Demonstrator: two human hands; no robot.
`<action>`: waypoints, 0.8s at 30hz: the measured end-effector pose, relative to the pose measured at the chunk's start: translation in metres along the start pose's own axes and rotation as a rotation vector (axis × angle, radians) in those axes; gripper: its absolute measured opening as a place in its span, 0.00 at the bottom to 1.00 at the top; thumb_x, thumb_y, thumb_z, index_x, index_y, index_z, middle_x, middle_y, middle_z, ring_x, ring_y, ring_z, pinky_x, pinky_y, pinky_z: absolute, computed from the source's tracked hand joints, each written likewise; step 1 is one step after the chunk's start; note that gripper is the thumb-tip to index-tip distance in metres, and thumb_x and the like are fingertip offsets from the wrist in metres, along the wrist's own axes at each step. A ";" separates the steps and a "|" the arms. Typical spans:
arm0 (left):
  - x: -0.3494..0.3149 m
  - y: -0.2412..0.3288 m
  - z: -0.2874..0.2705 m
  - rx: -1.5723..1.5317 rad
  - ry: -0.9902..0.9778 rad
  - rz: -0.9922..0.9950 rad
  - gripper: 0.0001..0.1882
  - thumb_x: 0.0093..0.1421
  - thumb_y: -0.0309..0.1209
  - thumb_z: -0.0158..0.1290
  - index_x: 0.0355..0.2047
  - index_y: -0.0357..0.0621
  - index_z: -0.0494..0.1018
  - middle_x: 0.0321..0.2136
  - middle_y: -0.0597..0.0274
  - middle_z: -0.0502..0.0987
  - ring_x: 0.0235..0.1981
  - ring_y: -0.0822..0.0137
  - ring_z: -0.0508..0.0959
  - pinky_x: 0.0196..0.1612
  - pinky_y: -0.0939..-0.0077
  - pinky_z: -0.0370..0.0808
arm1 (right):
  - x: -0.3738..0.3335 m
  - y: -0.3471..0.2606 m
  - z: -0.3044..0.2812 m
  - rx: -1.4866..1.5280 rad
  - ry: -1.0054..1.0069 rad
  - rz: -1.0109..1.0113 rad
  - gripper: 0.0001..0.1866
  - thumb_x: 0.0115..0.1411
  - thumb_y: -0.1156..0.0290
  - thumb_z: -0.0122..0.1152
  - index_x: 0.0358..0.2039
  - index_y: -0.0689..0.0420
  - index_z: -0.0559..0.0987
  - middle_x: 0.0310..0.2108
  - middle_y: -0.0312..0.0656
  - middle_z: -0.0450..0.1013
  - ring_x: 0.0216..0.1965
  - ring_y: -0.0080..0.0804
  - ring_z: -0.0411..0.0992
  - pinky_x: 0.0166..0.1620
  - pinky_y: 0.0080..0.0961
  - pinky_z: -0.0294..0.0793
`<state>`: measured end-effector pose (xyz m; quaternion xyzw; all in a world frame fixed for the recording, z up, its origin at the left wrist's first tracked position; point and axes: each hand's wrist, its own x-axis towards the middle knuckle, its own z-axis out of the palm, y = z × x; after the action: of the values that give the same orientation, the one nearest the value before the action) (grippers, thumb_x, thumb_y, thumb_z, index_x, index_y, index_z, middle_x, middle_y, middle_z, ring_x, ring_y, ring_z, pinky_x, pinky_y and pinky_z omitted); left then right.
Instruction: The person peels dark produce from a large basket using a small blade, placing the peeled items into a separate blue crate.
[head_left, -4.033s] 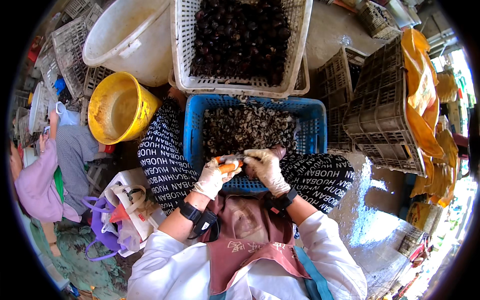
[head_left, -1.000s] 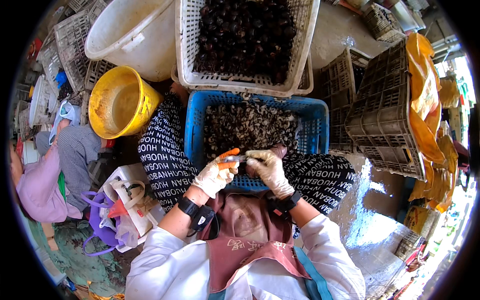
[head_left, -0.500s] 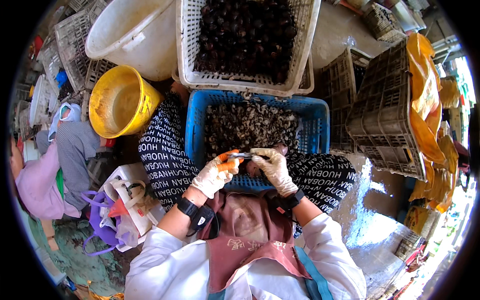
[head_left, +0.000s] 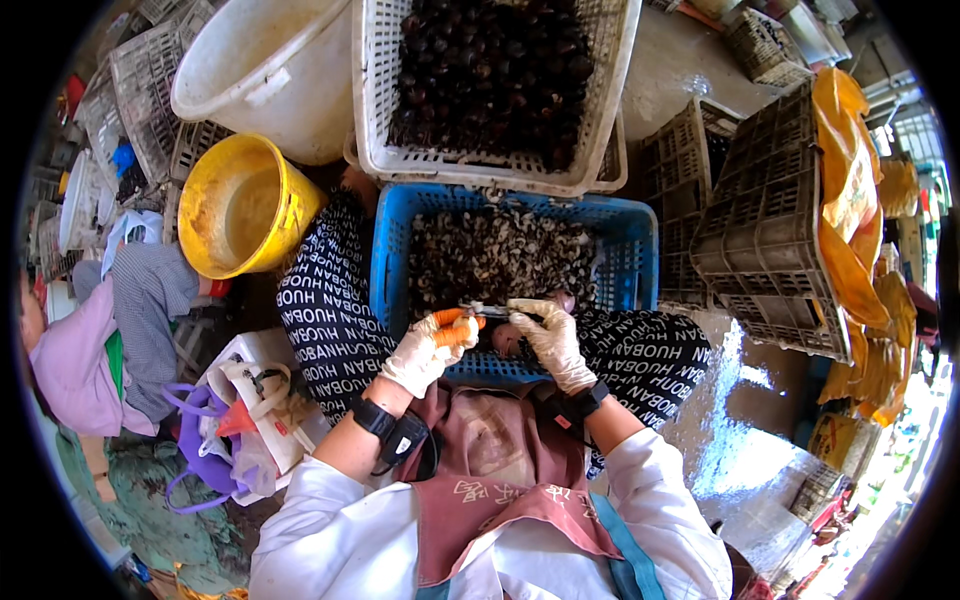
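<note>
My left hand (head_left: 432,352), in a white glove with orange covers on some fingers, is closed in a pinch over the near edge of the blue basket (head_left: 645,250). What it grips is mostly hidden; a small whitish bit shows at the fingertips. Facing it, my right hand (head_left: 553,345) in a white glove is closed around a thin metal tool (head_left: 494,311) that points toward the left fingers. The two hands nearly meet. Below them the basket, between my knees, holds a heap of brown and whitish peelings or cut pieces (head_left: 500,255).
Beyond it stands a white basket (head_left: 480,158) full of dark, round water chestnuts (head_left: 490,75). A yellow bucket (head_left: 285,215) and a big white tub (head_left: 320,110) are at left, above a box with bags (head_left: 270,400). Stacked crates (head_left: 765,225) stand at right; another person (head_left: 90,350) sits far left.
Both hands stay close together over the basket's near edge. The left fingers have turned and dropped slightly, and the metal tool's tip has shifted against them.
</note>
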<state>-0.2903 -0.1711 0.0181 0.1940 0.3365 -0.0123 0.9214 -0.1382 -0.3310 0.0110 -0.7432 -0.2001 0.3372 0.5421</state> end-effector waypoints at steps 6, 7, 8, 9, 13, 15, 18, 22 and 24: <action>0.003 -0.004 0.000 0.144 0.073 0.035 0.22 0.52 0.19 0.57 0.50 0.39 0.70 0.35 0.59 0.79 0.28 0.75 0.76 0.26 0.88 0.70 | 0.001 -0.003 0.001 -0.236 0.083 -0.125 0.11 0.51 0.73 0.65 0.38 0.58 0.81 0.33 0.44 0.77 0.37 0.36 0.74 0.45 0.27 0.71; -0.003 0.000 0.016 0.098 0.147 0.024 0.26 0.52 0.19 0.57 0.53 0.40 0.68 0.35 0.59 0.78 0.24 0.78 0.73 0.25 0.89 0.69 | 0.003 -0.007 -0.001 -0.216 0.096 -0.088 0.12 0.51 0.73 0.65 0.37 0.58 0.81 0.34 0.44 0.77 0.37 0.37 0.74 0.45 0.27 0.71; -0.001 -0.003 0.015 0.168 0.167 0.074 0.28 0.52 0.19 0.57 0.54 0.42 0.66 0.35 0.59 0.79 0.24 0.78 0.73 0.24 0.89 0.69 | 0.000 -0.011 0.001 -0.213 0.063 -0.140 0.12 0.51 0.72 0.65 0.38 0.58 0.81 0.34 0.44 0.77 0.38 0.37 0.74 0.45 0.27 0.71; 0.002 -0.007 0.012 0.237 0.188 0.125 0.29 0.52 0.19 0.57 0.56 0.43 0.65 0.35 0.60 0.79 0.24 0.79 0.73 0.24 0.89 0.69 | -0.005 -0.019 0.004 -0.209 0.030 -0.192 0.12 0.52 0.72 0.65 0.38 0.58 0.81 0.34 0.44 0.77 0.38 0.37 0.74 0.45 0.27 0.71; -0.001 -0.005 0.018 0.332 0.110 0.146 0.36 0.52 0.20 0.58 0.61 0.46 0.58 0.34 0.60 0.79 0.27 0.78 0.75 0.25 0.89 0.69 | -0.003 0.004 0.003 -0.184 0.003 -0.048 0.13 0.54 0.69 0.63 0.39 0.60 0.80 0.35 0.44 0.78 0.38 0.34 0.75 0.45 0.25 0.72; -0.004 -0.006 0.017 0.308 0.069 0.147 0.34 0.53 0.21 0.58 0.60 0.45 0.60 0.36 0.58 0.79 0.30 0.76 0.77 0.27 0.89 0.70 | 0.002 0.020 -0.005 -0.121 0.036 0.130 0.14 0.55 0.67 0.63 0.40 0.61 0.80 0.36 0.44 0.78 0.37 0.29 0.75 0.45 0.23 0.72; -0.001 -0.003 0.012 0.052 -0.021 0.084 0.30 0.54 0.20 0.57 0.58 0.44 0.63 0.39 0.56 0.78 0.33 0.74 0.77 0.30 0.87 0.73 | 0.003 0.012 0.001 0.027 0.037 0.126 0.13 0.56 0.69 0.63 0.39 0.64 0.79 0.34 0.39 0.77 0.35 0.21 0.73 0.41 0.18 0.72; -0.004 0.012 0.014 -0.454 -0.144 -0.018 0.21 0.62 0.31 0.50 0.55 0.42 0.65 0.46 0.51 0.73 0.40 0.59 0.77 0.40 0.72 0.78 | 0.007 0.031 -0.002 0.322 0.076 0.280 0.11 0.57 0.71 0.63 0.39 0.63 0.79 0.32 0.33 0.75 0.32 0.17 0.71 0.37 0.13 0.70; -0.009 0.020 0.016 -0.490 -0.138 -0.005 0.22 0.64 0.39 0.47 0.55 0.40 0.66 0.50 0.50 0.70 0.43 0.53 0.75 0.44 0.66 0.78 | 0.010 0.036 -0.006 0.273 0.082 0.251 0.10 0.57 0.72 0.62 0.38 0.63 0.79 0.32 0.33 0.75 0.32 0.17 0.70 0.37 0.13 0.69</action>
<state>-0.2844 -0.1597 0.0416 -0.0375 0.2663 0.0543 0.9616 -0.1295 -0.3398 -0.0246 -0.6949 -0.0360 0.3956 0.5994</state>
